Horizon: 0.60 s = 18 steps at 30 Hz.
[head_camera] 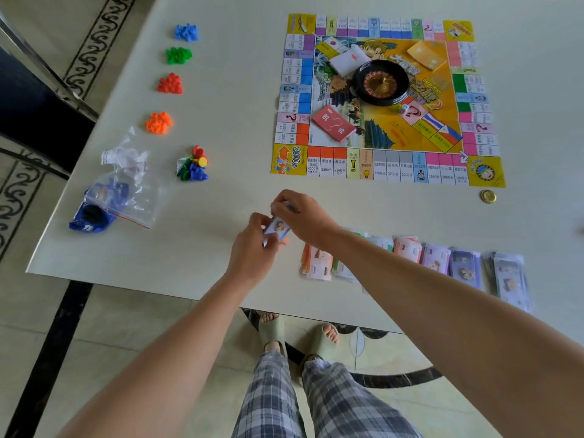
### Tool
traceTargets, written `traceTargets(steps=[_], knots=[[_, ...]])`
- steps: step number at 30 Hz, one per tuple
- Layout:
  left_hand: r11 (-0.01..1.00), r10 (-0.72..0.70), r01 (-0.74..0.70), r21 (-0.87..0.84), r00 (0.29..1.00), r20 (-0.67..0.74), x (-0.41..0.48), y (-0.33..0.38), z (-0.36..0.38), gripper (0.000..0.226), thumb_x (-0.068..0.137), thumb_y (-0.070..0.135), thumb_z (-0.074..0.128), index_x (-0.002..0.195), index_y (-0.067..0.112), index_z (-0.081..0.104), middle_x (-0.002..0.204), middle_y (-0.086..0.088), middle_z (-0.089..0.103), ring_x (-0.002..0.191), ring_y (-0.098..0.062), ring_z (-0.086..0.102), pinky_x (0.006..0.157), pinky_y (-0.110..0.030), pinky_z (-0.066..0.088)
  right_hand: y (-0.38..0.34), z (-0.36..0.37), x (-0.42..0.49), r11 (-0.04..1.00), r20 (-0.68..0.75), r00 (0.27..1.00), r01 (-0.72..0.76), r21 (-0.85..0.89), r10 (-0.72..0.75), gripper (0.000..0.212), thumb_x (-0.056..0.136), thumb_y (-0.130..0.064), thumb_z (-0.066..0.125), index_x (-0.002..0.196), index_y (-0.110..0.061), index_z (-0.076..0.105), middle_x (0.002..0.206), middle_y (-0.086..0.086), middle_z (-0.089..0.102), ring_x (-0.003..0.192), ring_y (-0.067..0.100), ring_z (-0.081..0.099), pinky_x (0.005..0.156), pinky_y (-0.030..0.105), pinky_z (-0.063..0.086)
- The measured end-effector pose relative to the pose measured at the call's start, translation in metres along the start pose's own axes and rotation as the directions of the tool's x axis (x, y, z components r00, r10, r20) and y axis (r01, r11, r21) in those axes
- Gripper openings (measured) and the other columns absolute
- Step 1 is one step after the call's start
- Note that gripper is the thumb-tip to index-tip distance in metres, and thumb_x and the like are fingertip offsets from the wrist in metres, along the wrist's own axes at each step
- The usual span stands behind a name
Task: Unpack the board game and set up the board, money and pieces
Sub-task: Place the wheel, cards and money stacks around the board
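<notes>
The game board [387, 167] lies flat on the white table [221, 153], with a black roulette wheel [380, 82], a red card deck [334, 123], a white deck [346, 60] and a yellow deck [426, 53] on it. Both hands meet above the table's near side: my left hand [252, 248] and my right hand [303, 216] pinch a small stack of bluish play money [277, 229] between them. Several sorted piles of banknotes [436, 257] lie in a row along the near edge, partly hidden by my right forearm.
Blue [187, 32], green [178, 55], red [170, 83] and orange [159, 122] piles of plastic houses line the left side. A mixed heap of pawns [193, 164], empty clear bags [126, 184] and a gold coin [488, 196] also lie there. Table edges are near and left.
</notes>
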<state>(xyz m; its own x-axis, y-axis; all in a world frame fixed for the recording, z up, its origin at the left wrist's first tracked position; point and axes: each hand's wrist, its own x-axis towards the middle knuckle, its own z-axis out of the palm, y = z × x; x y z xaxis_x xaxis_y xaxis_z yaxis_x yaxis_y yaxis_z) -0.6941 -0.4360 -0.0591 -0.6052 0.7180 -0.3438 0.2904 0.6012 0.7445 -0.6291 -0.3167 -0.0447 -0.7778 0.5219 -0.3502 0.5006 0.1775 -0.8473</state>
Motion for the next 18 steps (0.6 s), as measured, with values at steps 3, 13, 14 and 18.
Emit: traceTargets(steps=[3, 13, 14, 18], knots=[[0.925, -0.184, 0.299, -0.234, 0.893, 0.412, 0.005, 0.02, -0.011, 0.02, 0.092, 0.015, 0.053, 0.111, 0.013, 0.058, 0.102, -0.005, 0.074, 0.087, -0.015, 0.071, 0.072, -0.022, 0.052, -0.002, -0.013, -0.006, 0.999, 0.014, 1.0, -0.001, -0.044, 0.002, 0.013, 0.094, -0.017, 0.048, 0.087, -0.014, 0.058, 0.084, 0.001, 0.061, 0.075, 0.015, 0.054, 0.057, 0.019, 0.039], [0.747, -0.089, 0.385, -0.542, 0.866, 0.492, -0.01, 0.05, 0.02, 0.02, 0.098, 0.01, 0.049, 0.11, 0.003, 0.064, 0.099, -0.012, 0.071, 0.09, -0.024, 0.068, 0.076, -0.034, 0.057, 0.008, -0.059, -0.037, 0.987, -0.094, 0.992, -0.071, 0.147, 0.085, 0.028, 0.089, -0.037, 0.064, 0.106, -0.017, 0.058, 0.086, -0.004, 0.063, 0.079, 0.01, 0.06, 0.064, 0.023, 0.049], [0.743, -0.11, 0.378, -0.553, 0.883, 0.456, -0.008, 0.052, 0.023, 0.02, 0.098, 0.01, 0.049, 0.111, 0.003, 0.062, 0.1, -0.013, 0.07, 0.092, -0.027, 0.067, 0.078, -0.036, 0.057, 0.012, -0.064, -0.038, 0.975, -0.132, 0.981, -0.116, 0.188, 0.142, 0.031, 0.086, -0.038, 0.067, 0.106, -0.016, 0.058, 0.089, -0.002, 0.063, 0.08, 0.012, 0.06, 0.067, 0.026, 0.05], [0.723, -0.176, 0.374, -0.58, 0.913, 0.369, -0.003, 0.064, 0.037, 0.014, 0.097, 0.01, 0.051, 0.109, 0.009, 0.06, 0.108, -0.017, 0.068, 0.096, -0.029, 0.066, 0.076, -0.036, 0.056, 0.026, -0.079, -0.048, 0.925, -0.079, 0.944, -0.294, 0.242, 0.321, 0.016, 0.081, -0.027, 0.075, 0.083, -0.012, 0.067, 0.075, -0.002, 0.062, 0.066, 0.01, 0.052, 0.058, 0.02, 0.04]])
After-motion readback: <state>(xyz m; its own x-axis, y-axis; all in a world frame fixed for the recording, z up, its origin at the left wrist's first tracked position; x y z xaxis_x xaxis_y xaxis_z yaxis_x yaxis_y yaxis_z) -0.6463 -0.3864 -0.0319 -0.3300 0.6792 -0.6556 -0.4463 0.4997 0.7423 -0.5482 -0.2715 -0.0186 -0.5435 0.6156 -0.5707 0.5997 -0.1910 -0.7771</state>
